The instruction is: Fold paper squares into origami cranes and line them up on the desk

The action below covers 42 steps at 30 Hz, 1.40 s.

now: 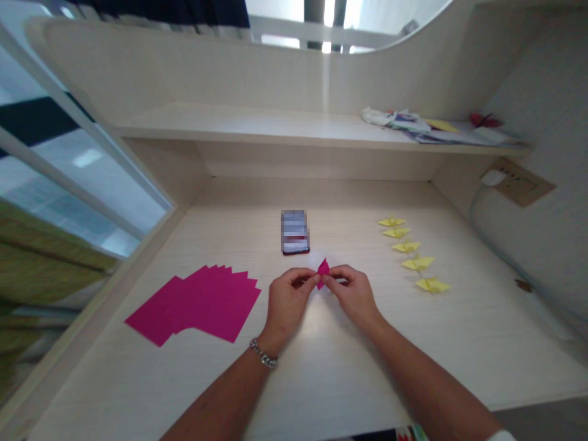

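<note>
A small folded piece of magenta paper (323,271) is pinched between both hands above the middle of the desk (459,343). My left hand (287,300) grips its left side with thumb and fingers closed; a metal bracelet circles that wrist. My right hand (353,294) pinches its right side. A fanned stack of magenta paper sheets (197,303) lies flat to the left of my left hand. A row of several yellow folded paper figures (411,252) lies to the right of my right hand.
A phone (294,232) lies flat just beyond the hands. A shelf (239,125) runs across the back, with papers and a red item (436,125) at its right end. A wall socket with a white plug (514,180) sits on the right wall.
</note>
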Each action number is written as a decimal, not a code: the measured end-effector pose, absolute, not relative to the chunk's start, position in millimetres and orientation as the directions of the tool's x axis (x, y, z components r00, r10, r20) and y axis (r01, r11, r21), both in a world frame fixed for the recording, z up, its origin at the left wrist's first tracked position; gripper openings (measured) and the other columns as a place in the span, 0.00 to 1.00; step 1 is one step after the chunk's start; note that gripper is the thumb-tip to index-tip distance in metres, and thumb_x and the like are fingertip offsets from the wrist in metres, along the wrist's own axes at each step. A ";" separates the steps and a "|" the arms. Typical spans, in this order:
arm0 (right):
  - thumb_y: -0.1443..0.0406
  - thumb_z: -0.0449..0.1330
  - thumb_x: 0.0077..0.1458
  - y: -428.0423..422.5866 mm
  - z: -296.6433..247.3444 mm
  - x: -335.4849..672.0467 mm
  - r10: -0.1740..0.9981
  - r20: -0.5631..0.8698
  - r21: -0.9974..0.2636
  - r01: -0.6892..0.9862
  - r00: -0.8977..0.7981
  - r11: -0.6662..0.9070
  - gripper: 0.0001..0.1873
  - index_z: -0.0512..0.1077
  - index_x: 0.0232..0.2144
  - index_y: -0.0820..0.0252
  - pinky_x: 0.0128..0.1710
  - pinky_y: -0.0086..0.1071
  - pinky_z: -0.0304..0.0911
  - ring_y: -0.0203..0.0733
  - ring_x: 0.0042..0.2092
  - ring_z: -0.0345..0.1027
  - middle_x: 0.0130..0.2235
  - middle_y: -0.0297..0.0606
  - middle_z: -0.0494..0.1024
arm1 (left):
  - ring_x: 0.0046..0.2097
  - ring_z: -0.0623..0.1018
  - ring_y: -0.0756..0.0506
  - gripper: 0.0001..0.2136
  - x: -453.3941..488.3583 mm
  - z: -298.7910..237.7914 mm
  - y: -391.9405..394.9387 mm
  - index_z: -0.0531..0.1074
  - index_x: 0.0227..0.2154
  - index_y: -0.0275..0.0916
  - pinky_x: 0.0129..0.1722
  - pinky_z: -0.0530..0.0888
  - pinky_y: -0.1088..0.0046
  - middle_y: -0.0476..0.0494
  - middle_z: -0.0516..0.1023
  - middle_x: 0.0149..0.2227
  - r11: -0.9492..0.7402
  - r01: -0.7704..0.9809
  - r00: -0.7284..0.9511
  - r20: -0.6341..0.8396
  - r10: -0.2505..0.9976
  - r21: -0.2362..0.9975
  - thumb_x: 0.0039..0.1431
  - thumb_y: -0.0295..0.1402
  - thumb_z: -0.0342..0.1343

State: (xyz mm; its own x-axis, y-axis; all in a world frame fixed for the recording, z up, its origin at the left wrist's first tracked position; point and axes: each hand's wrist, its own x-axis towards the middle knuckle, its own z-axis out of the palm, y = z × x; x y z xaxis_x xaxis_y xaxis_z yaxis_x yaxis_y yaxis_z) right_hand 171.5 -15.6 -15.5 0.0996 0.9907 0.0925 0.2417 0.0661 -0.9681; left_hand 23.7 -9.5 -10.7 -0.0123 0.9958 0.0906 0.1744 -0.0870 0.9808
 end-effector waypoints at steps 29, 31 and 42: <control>0.63 0.60 0.50 -18.3 -15.4 169.0 0.994 0.099 -0.970 0.225 0.041 0.087 0.09 0.77 0.32 0.60 0.36 0.33 0.66 0.41 0.33 0.73 0.32 0.39 0.80 | 0.33 0.77 0.46 0.07 23.1 -13.6 -6.8 0.75 0.31 0.37 0.35 0.74 0.70 0.44 0.79 0.31 -0.103 0.225 0.034 0.098 0.995 0.969 0.52 0.35 0.58; 0.63 0.59 0.51 -18.7 -14.6 168.9 0.993 0.109 -0.970 0.225 0.047 0.096 0.09 0.77 0.33 0.60 0.37 0.33 0.66 0.41 0.34 0.73 0.33 0.40 0.80 | 0.33 0.77 0.47 0.07 24.0 -12.5 -7.8 0.74 0.31 0.37 0.35 0.74 0.71 0.44 0.79 0.31 -0.122 0.258 0.025 0.120 0.992 0.958 0.53 0.35 0.57; 0.65 0.59 0.50 -22.6 -10.7 164.6 0.978 0.181 -0.932 0.335 0.104 0.137 0.08 0.77 0.32 0.61 0.35 0.32 0.68 0.40 0.32 0.74 0.31 0.38 0.80 | 0.35 0.78 0.47 0.07 26.4 -11.4 -12.9 0.74 0.34 0.38 0.38 0.74 0.69 0.45 0.79 0.33 -0.201 0.362 0.052 0.195 0.979 0.910 0.55 0.34 0.56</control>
